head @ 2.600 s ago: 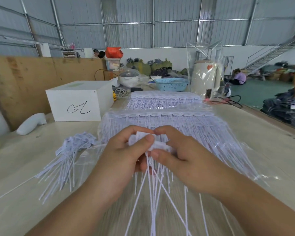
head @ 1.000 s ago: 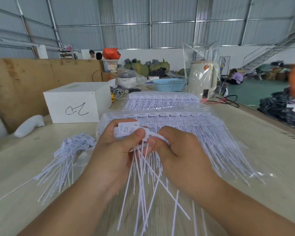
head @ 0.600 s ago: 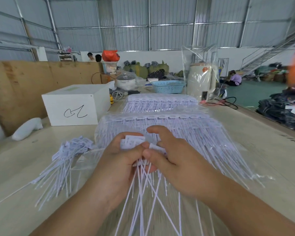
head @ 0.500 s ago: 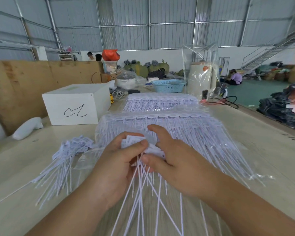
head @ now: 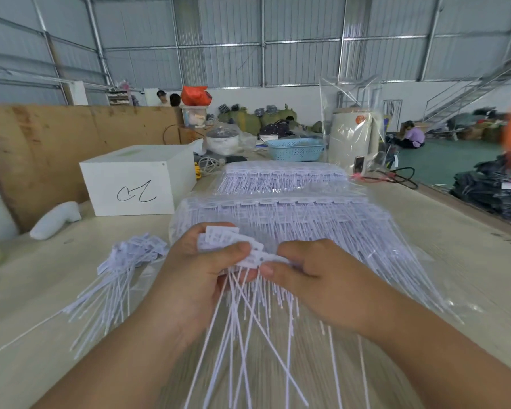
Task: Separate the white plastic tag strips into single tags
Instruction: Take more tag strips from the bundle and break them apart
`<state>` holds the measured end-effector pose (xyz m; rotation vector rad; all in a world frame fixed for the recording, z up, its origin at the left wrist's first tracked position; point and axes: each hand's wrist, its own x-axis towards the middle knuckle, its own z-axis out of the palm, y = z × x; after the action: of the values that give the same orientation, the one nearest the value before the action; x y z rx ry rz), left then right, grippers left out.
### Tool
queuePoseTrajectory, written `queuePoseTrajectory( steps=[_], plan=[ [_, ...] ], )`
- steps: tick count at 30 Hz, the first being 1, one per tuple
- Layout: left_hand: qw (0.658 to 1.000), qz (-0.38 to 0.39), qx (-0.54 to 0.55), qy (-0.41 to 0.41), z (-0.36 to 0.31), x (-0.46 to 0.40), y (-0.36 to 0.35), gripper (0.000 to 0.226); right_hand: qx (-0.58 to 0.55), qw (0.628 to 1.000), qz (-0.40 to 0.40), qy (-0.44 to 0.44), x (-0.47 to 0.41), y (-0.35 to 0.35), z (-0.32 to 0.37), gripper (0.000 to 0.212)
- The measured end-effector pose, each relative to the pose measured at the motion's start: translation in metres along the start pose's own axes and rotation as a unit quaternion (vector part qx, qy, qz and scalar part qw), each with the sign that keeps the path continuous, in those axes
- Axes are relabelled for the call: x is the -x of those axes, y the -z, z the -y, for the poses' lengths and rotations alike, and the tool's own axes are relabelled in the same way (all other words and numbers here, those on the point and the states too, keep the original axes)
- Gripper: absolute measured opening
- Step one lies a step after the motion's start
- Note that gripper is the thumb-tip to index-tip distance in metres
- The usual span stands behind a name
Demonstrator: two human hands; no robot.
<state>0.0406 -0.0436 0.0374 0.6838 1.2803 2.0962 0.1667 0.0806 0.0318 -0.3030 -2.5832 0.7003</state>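
The left hand [head: 195, 278] is clamped on a fan of loose tags [head: 219, 242], thumb on top; the right hand [head: 316, 278] pinches the end of the strip [head: 260, 258] that bridges the small gap between the two hands, in front of the chest above the worktop [head: 469, 270].

To do this step well, I judge, the right thumb should sit close to the joint, so only one tag twists off and its thin tail [head: 248, 320] does not bend. The freed tag should slide under the left thumb with the heads aligned. The fan looks full, so it should soon go onto the pile [head: 130, 252] left of the left hand.

The joint itself is hidden under the thumbs. How many tags remain on the strip is unclear. The tails blur below the hands, and the bagged stacks [head: 292, 214] just beyond are too dense to count.
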Motion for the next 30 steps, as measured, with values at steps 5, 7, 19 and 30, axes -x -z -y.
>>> queuePoseTrajectory(
  steps=[5, 7, 19, 30],
  plan=[
    [0.999, -0.009, 0.036, -0.024, -0.002, 0.001, -0.006, 0.042, 0.008, 0.995, -0.100, -0.009, -0.003, -0.003, 0.007, 0.042],
    [0.998, -0.009, 0.056, -0.031, -0.002, 0.001, -0.006, 0.040, 0.057, 0.990, -0.131, -0.007, -0.002, -0.009, 0.013, 0.043],
    [1.000, -0.007, 0.016, -0.013, 0.008, 0.002, -0.007, 0.039, -0.047, 0.997, -0.046, 0.035, 0.001, -0.006, 0.001, 0.029],
    [0.999, 0.043, -0.032, 0.011, 0.013, 0.004, -0.004, 0.055, 0.014, 0.999, -0.014, 0.030, -0.004, -0.016, -0.001, 0.057]
  ],
)
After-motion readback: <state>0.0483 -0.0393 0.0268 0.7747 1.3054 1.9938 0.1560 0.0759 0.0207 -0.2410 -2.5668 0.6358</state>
